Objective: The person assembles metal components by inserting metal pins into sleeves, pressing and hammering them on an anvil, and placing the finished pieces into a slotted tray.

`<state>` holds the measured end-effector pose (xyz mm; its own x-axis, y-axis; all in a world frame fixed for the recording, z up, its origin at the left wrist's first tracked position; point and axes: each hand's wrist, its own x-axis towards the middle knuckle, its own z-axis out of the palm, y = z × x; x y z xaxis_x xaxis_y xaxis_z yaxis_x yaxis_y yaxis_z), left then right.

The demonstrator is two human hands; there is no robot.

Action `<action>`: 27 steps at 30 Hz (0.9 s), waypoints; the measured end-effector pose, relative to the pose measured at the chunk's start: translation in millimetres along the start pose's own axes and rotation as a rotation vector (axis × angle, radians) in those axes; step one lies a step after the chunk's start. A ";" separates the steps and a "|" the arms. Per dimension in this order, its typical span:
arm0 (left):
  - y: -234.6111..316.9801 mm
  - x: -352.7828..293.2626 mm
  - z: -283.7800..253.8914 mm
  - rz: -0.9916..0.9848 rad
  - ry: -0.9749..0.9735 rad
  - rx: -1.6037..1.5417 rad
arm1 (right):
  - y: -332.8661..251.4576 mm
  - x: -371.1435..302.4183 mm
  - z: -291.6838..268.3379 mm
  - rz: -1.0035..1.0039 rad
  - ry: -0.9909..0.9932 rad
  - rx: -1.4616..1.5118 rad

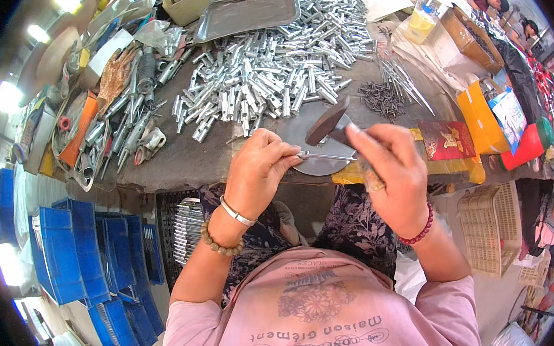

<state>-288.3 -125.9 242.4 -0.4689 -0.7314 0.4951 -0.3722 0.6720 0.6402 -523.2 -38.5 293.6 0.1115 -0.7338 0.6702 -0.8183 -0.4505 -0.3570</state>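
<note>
1. You have a pile of short metal tubes point(271, 76) heaped across the bench.
2. A flat metal tray point(250, 10) sits beyond it.
3. Blue plastic crates point(91, 256) stand stacked at your left.

Left hand point(258, 172) raised from the lower edge, fingers pinching closed toward the right, right hand point(389, 174) curling shut in a grip, both forearms bending upward, wrists close together.

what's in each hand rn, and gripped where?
Left hand pinches a thin metal rod at its near end. Right hand grips a hammer by the handle, just below the head.
</note>
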 end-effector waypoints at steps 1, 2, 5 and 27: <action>0.4 0.7 0.0 0.013 0.015 -0.008 | -0.1 -2.1 1.8 0.004 0.004 -0.003; -0.3 0.8 0.9 0.017 0.011 -0.009 | 1.0 -5.5 5.2 -0.038 -0.066 -0.037; -2.8 0.4 2.7 0.000 0.033 -0.062 | 4.2 -4.5 5.2 -0.088 -0.135 -0.082; 5.0 -1.9 -2.4 -0.071 -0.006 0.012 | -7.4 -8.1 9.6 0.074 -0.345 -0.194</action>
<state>-287.4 -121.4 246.1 -0.4460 -0.7764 0.4452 -0.4142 0.6200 0.6664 -512.6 -34.1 284.6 0.2041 -0.9030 0.3781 -0.9189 -0.3100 -0.2442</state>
